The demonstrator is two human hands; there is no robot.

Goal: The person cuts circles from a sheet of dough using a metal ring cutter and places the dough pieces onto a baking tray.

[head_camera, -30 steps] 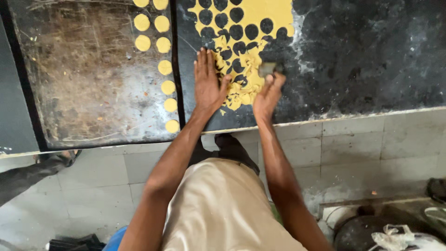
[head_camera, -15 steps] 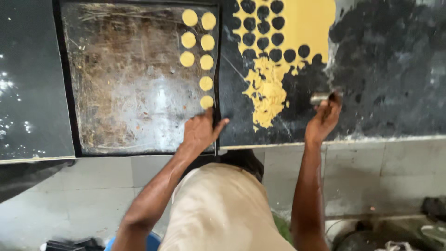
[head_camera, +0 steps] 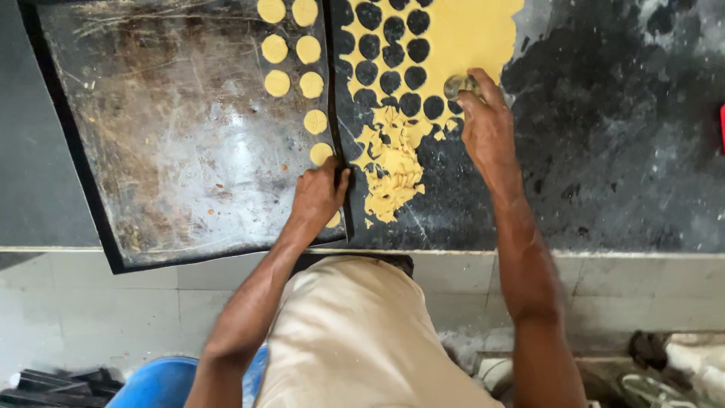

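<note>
Two hands work: your right hand (head_camera: 487, 128) closes its grip on a small round cutter (head_camera: 456, 85), pressing the yellow dough sheet (head_camera: 461, 38) on the dark worktop (head_camera: 619, 151). Your left hand (head_camera: 319, 195) lies flat, fingers loose, on the metal tray's (head_camera: 166, 143) near corner beside dough discs (head_camera: 311, 85).

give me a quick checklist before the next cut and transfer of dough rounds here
1. Cutter in hand: ok, the right hand grips the round cutter at the edge of the dough sheet.
2. Uncut dough left: ok, a solid yellow area lies just above the cutter.
3. Room on the tray: ok, the baking tray has a wide bare area left of the dough rounds.
4. Left hand free: cannot tell, the left hand rests at the tray's right edge, over one round.
5. Scraps out of the way: not ok, the scrap pile sits beside the sheet.
</note>
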